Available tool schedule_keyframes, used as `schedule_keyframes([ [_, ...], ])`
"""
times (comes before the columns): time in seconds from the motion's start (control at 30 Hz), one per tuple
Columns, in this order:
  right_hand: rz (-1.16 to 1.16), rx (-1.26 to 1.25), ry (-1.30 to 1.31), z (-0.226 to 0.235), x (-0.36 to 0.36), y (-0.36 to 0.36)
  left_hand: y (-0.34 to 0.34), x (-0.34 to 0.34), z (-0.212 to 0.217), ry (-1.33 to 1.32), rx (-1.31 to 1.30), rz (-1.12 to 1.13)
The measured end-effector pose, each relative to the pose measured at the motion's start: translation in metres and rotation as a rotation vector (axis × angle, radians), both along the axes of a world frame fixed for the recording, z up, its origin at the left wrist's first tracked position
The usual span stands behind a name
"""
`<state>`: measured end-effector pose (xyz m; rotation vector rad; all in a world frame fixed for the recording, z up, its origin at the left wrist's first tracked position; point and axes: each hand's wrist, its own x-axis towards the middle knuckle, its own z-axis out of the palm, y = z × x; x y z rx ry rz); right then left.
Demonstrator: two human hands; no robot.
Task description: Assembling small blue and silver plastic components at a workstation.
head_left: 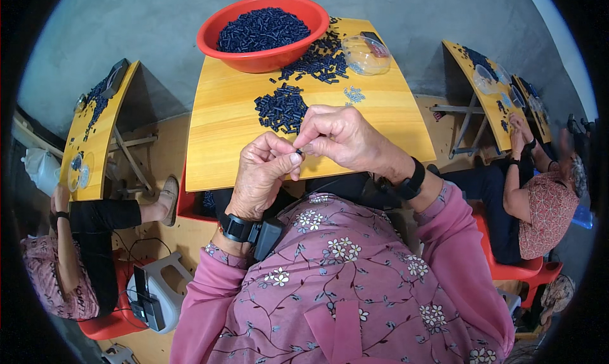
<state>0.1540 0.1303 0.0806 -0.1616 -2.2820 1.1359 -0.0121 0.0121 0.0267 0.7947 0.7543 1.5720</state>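
My left hand (262, 172) and my right hand (347, 137) meet over the near edge of the yellow table (228, 120). The left one pinches a small dark cylindrical piece (299, 152) between thumb and fingertips. At that piece's end my right thumb and forefinger are pressed together; whatever they grip is too small and hidden to make out. Just beyond the hands lies a heap of dark blue-black cylindrical pieces (279, 109). A little pile of tiny silvery parts (354, 95) sits to the right of it.
A red basin (212, 47) full of dark pieces stands at the far left, with more pieces (320, 63) strewn beside it. A clear plastic bowl (365, 56) is at the far right. Co-workers sit at yellow tables on the left (95, 161) and right (472, 72).
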Motion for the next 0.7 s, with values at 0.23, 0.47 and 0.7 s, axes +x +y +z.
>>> schedule_keyframes([
  [0.23,0.023,-0.406,-0.035,-0.012,0.002,-0.008,-0.001,0.001,-0.006,-0.149,-0.026,-0.033],
  [0.47,-0.01,-0.264,0.089,-0.026,-0.002,-0.014,-0.002,0.002,-0.006,-0.053,-0.031,0.019],
  [0.7,-0.085,-0.699,0.047,-0.029,-0.002,-0.021,-0.001,0.0,-0.005,-0.079,-0.05,0.031],
])
